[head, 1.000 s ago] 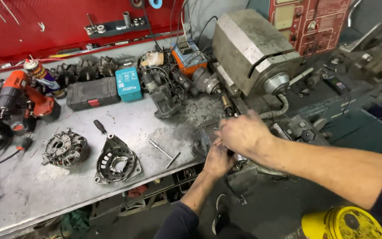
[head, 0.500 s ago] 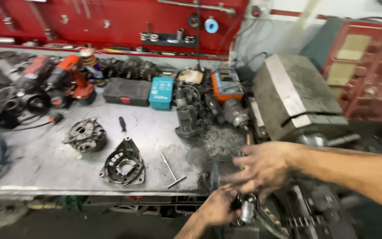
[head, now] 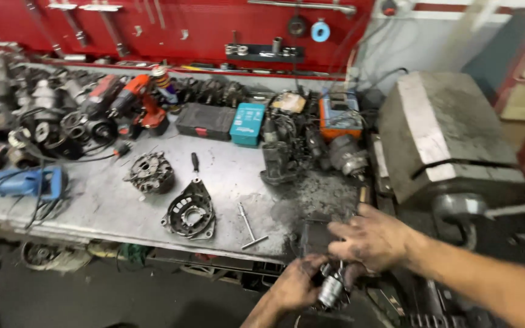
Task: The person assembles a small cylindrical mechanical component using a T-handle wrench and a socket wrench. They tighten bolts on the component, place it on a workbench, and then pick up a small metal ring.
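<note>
A teal case (head: 247, 123), blue grinder (head: 24, 182) and alternator housing (head: 190, 211) lie on the workbench (head: 110, 203)

Both hands meet low, just right of centre. The left hand (head: 296, 285) comes up from below, palm up, fingers curled in a closed grip. The right hand (head: 372, 238) reaches in from the right, forearm bare, fingers spread and bent downward over the left

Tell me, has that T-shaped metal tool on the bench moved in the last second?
No. The T-shaped tool lies just right of the round black housing as before; only the camera shifted.
</note>
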